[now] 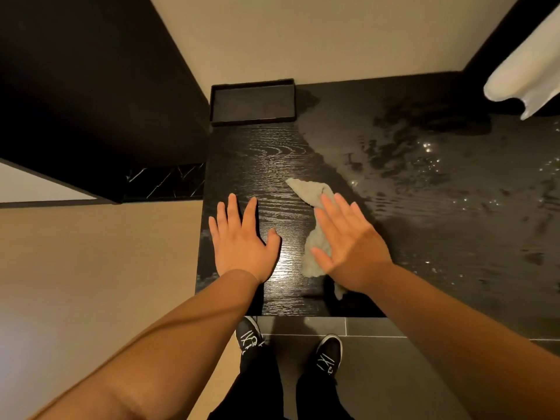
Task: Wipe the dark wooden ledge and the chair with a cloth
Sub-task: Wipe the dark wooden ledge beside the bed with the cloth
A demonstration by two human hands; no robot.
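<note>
One risk: the right hand (pixel 348 247), fingers spread flat, only presses the pale grey cloth (pixel 312 192) near the front edge of the dark wooden ledge (pixel 272 165), so it could slip free; a rearward sweep might strike the black rectangular tray (pixel 254 120) at the far left corner. Count: two hands, the left hand (pixel 242 244) flat and empty; one cloth, one tray.

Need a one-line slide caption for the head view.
Head view: right hand presses a crumpled grey cloth on the dark wood-grain ledge, left hand flat beside it, black rectangular tray behind.
</note>
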